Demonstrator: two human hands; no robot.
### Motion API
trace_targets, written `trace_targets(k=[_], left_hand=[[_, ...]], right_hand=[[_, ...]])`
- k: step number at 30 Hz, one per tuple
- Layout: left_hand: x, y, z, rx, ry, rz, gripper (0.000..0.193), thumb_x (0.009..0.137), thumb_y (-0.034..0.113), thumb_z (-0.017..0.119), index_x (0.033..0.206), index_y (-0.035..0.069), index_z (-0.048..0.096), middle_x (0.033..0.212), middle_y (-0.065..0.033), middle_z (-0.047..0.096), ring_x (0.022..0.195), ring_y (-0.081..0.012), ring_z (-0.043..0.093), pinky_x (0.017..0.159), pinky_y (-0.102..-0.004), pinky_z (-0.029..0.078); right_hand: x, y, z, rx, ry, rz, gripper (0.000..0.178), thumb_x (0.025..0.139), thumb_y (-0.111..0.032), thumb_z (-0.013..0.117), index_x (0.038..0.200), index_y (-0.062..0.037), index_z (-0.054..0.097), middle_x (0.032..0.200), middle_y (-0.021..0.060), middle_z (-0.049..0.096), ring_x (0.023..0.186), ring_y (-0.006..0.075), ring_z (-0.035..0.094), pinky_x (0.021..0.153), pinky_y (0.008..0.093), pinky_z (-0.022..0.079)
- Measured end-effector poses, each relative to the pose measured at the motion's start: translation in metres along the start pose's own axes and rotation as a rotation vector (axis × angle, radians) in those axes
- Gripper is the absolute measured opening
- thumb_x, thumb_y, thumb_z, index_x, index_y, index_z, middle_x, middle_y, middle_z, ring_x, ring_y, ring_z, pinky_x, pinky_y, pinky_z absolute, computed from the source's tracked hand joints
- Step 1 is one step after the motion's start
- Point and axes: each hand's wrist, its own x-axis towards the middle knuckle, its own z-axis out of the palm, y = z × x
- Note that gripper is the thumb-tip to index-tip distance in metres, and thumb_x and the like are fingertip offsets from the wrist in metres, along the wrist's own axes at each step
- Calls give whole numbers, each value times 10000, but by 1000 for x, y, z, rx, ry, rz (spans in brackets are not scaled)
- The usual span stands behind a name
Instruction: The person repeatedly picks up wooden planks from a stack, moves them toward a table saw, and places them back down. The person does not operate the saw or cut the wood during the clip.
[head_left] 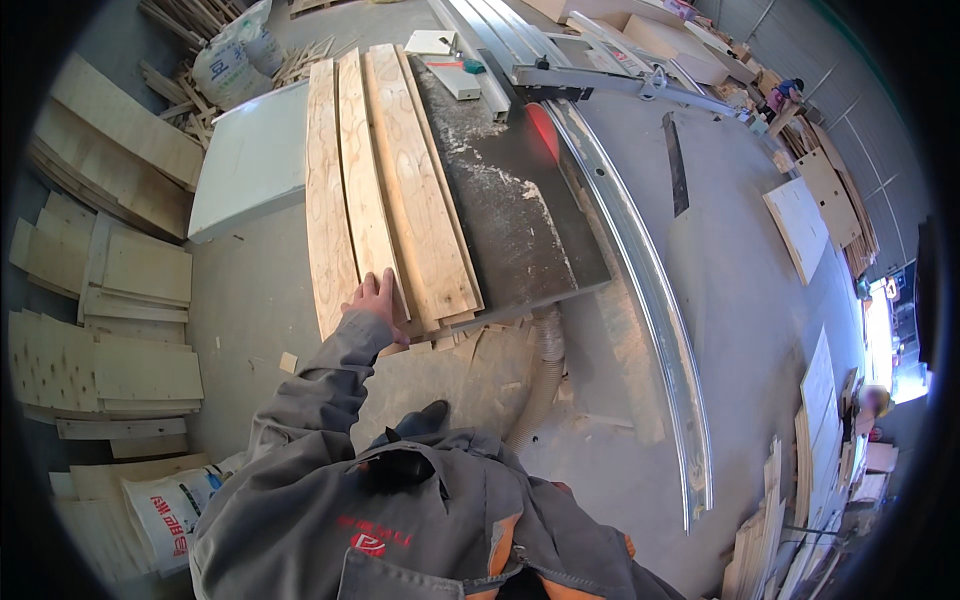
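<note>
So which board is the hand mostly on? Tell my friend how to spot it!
Look for the big dark tabletop with pale wooden boards along its left side. Among those, find the long board second from the left. Unlike its neighbours, it has most of the left hand on its near end.

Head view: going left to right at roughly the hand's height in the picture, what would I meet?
Stacked plywood sheets → left hand → dark tabletop → curved silver rail → white panel.
</note>
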Motion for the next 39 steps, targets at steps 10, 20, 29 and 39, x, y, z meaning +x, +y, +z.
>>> trace_targets(k=[10,20,29,39], left_hand=[[5,-25,1,-14,65,103,1244,468,435,842,1435,179,103,1454,-190,174,1310,-344,275,927,-558,349],[-2,-35,-11,-32,28,186,1213,477,434,844,1431,157,148,1456,-202,173,1321,-331,260,935,-528,325],[-8,-31,-5,-10,56,199,1245,439,391,866,1428,166,144,1456,-192,168,1327,-329,243,951,-528,326],[16,-23,49,-4,143,255,1418,334,405,888,1428,80,47,1438,-280,128,1342,-386,155,1060,-413,279]], right_hand=[[-33,-58,14,71,59,86,296,785,-295,621,884,-23,681,838,125,674,764,213,647,729,331,507],[-99,-140,18,195,95,124,247,809,-163,608,944,42,624,811,133,656,682,228,653,589,352,530],[-94,-130,16,119,103,97,300,792,-169,626,983,62,615,828,148,664,669,212,663,596,324,534],[-50,-22,62,523,351,96,375,781,-235,639,1039,33,602,857,159,664,683,232,658,635,354,528]])
